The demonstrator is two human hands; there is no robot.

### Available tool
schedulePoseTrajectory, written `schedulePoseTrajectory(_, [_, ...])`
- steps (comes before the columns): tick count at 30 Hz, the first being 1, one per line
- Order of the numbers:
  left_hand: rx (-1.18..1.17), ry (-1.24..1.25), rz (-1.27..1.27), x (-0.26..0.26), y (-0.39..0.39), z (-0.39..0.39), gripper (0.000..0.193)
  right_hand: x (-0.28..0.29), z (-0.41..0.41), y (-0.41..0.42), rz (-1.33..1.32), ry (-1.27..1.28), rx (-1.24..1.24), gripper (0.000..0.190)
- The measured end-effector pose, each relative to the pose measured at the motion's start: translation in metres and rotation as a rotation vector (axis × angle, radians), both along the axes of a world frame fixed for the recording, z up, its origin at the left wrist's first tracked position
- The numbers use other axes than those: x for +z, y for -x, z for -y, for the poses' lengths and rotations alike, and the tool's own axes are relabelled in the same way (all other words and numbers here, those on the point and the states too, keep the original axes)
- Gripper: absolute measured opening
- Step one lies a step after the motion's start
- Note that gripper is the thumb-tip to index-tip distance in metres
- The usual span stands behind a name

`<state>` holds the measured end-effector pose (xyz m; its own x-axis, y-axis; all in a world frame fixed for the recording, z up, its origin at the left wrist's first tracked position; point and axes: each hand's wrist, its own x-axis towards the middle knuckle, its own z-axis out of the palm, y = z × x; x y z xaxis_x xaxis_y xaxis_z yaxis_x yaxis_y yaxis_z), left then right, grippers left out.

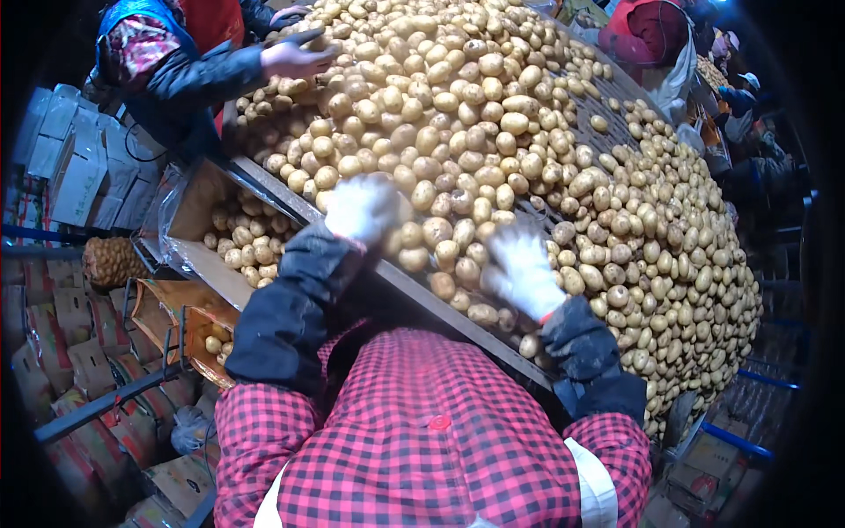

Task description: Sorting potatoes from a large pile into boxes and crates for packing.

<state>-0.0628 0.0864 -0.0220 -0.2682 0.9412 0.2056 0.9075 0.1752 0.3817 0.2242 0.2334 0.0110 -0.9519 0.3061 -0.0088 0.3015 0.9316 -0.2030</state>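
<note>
A wide heap of potatoes [455, 152] lies on a slatted sorting table in front of me. My left hand [364, 210], in a white work glove, is over the potatoes beside the table's near edge board [422, 294]. Motion blurs its fingers, so any grip is unclear. Farther right, my right hand [525, 269], gloved the same way, reaches in among the potatoes, with its fingertips blurred too. Below and left of my left hand, a lined cardboard box [198, 254] holds more potatoes [249, 247].
Across the table's left end, a co-worker's hand [300, 59] extends over the heap. An orange-lined container [191, 323] with a few potatoes and a filled mesh sack [113, 261] stand left. Cardboard cartons [86, 356] and a metal rail [105, 402] are lower left. Another person [643, 36] works at far right.
</note>
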Motion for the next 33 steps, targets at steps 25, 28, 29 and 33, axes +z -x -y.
schedulePoseTrajectory(25, [0.499,-0.505,1.168,0.005,-0.097,0.112,0.033,-0.011,0.000,0.096,-0.433,0.916,-0.401,0.041])
schedulePoseTrajectory(28, [0.510,-0.416,1.276,0.000,-0.107,0.102,0.033,0.009,0.015,0.091,-0.336,0.759,-0.404,0.051])
schedulePoseTrajectory(29, [0.507,-0.383,1.259,0.000,-0.108,0.100,0.033,0.012,0.016,0.086,-0.180,0.502,-0.333,0.055])
schedulePoseTrajectory(33, [0.513,-0.373,1.301,-0.006,-0.108,0.097,0.031,-0.008,0.036,0.089,0.036,-0.001,-0.066,0.038])
